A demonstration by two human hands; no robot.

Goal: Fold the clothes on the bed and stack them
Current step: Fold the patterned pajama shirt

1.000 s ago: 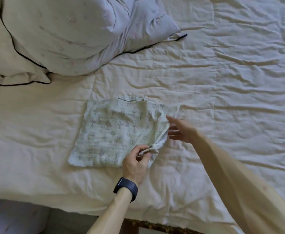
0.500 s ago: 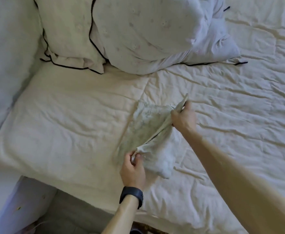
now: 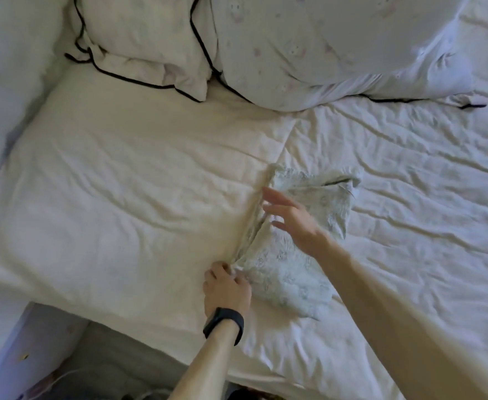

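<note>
Wrinkled cream bedsheet (image 3: 121,212) fills the view, with a folded patterned garment (image 3: 289,272) lying on it. At the garment's near left corner, the left hand (image 3: 227,287) pinches the fabric. Over the garment's middle, the right hand (image 3: 294,223) hovers with fingers spread, holding nothing. Beyond the garment lie a black-piped pillow (image 3: 144,39) and a printed pillow (image 3: 323,47).

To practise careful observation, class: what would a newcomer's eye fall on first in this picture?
The patterned cloth lies half-folded on the pale bed sheet, just right of centre. The left hand, above a black wristband, pinches its near corner, while the right hand is spread open over it. At the top lie a black-piped pillow and, to its right, a larger printed pillow.
</note>
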